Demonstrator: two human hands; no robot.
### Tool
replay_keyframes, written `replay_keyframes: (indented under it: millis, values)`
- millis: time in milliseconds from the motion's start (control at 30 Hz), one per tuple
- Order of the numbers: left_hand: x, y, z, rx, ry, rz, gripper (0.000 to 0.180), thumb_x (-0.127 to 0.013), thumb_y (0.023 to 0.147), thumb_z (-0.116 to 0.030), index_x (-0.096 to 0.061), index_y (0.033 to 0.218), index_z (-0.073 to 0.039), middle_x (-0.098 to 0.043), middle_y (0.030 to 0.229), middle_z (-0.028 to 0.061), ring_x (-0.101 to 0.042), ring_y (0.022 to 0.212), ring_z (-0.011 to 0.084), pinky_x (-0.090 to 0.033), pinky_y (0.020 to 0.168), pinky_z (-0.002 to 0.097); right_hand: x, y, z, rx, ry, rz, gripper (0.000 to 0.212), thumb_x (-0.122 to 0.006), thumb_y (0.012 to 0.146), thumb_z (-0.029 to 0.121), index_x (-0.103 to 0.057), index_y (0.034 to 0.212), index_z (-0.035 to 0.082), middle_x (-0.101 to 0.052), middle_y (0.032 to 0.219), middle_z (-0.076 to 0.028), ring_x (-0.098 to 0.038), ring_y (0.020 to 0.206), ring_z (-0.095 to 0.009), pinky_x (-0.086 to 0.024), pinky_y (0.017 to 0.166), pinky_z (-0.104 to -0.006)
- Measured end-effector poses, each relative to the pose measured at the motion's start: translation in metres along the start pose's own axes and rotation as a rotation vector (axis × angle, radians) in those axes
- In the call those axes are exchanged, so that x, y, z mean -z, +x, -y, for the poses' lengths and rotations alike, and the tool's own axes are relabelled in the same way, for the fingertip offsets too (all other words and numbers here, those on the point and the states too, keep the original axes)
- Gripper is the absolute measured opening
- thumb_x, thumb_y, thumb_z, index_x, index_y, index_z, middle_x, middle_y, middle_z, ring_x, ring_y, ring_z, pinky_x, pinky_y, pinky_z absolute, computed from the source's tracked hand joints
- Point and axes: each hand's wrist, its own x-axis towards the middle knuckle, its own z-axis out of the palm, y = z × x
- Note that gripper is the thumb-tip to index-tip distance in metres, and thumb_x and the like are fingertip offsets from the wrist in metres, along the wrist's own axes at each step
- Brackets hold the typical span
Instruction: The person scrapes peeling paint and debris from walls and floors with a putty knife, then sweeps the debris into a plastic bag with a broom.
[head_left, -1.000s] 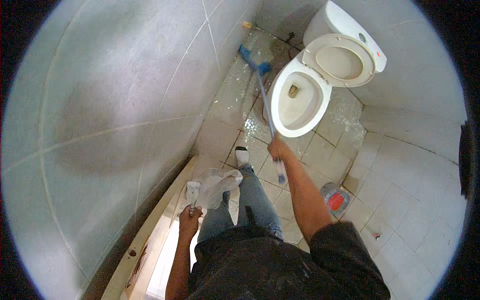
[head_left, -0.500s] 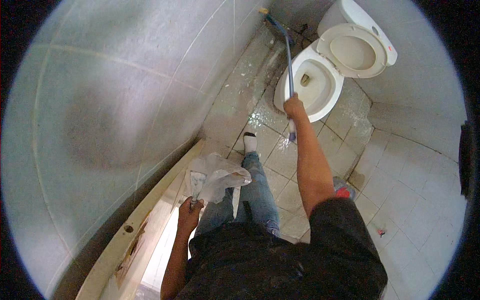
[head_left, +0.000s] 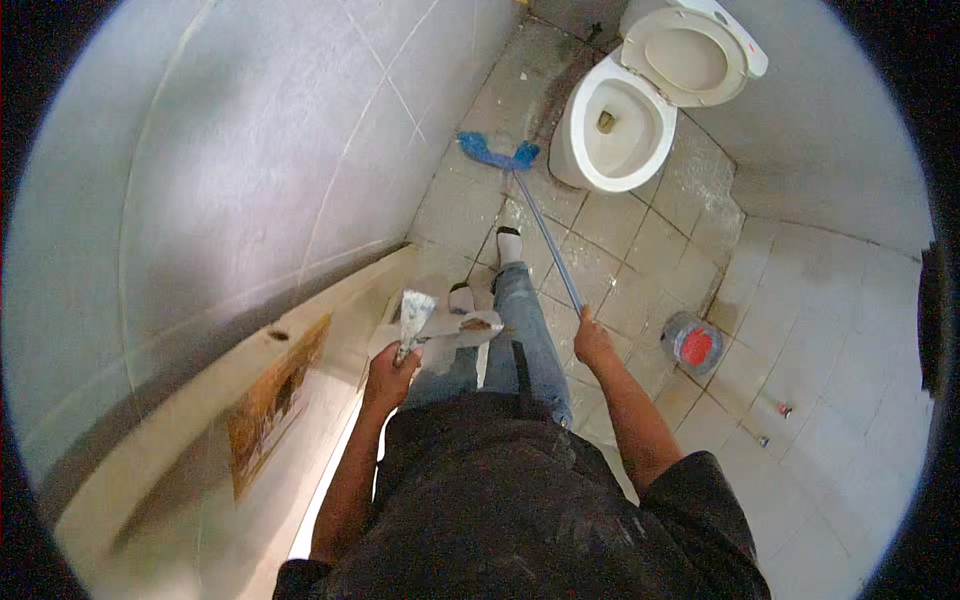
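Blue broom (head_left: 546, 236) in the right grip (head_left: 594, 342)

On the left I see a wall (head_left: 250, 130) of large grey tiles catching a pale sheen. The dingy, square-tiled floor (head_left: 455, 212) runs to the far end, where a white toilet (head_left: 640, 150) stands, seat raised. Whitish tiles line the right wall (head_left: 840, 340). Near left, a cream door (head_left: 170, 500) shows a ragged brown patch (head_left: 270, 425).
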Motion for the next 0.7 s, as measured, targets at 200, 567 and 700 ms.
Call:
replay_keyframes:
  millis: [200, 567, 700]
  values:
    - [0.006, 0.018, 0.022, -0.206, 0.052, 0.058, 0.028, -0.058, 0.085, -0.026, -0.058, 0.091, 0.002, -0.061, 0.072, 0.0098, -0.058, 0.067, 0.0147, -0.045, 0.064, 0.0292, -0.005, -0.118, -0.066, -0.154, -0.216, 0.137, 0.052, -0.045, 0.085, 0.011, -0.03, 0.135, 0.008, -0.06, 0.093, -0.027, -0.061, 0.082, -0.04, -0.049, 0.073, -0.049]
    - [-0.014, 0.054, 0.095, -0.08, -0.098, -0.031, 0.028, -0.058, 0.085, -0.025, -0.056, 0.083, 0.002, -0.06, 0.071, 0.0087, -0.055, 0.066, 0.0162, -0.043, 0.064, 0.029, -0.038, -0.041, -0.024, 0.063, 0.27, -0.327, 0.045, -0.048, 0.086, 0.017, -0.04, 0.129, 0.01, -0.059, 0.094, -0.027, -0.058, 0.082, -0.045, -0.047, 0.072, -0.0495]
    - [-0.014, 0.059, 0.1, -0.135, -0.001, -0.042, 0.028, -0.058, 0.085, -0.026, -0.057, 0.086, 0.002, -0.06, 0.071, 0.0081, -0.054, 0.067, 0.0151, -0.044, 0.065, 0.0286, -0.097, 0.094, 0.003, 0.115, 0.524, -0.07, 0.046, -0.043, 0.088, 0.02, -0.035, 0.132, 0.008, -0.06, 0.09, -0.028, -0.06, 0.079, -0.043, -0.048, 0.07, -0.0503]
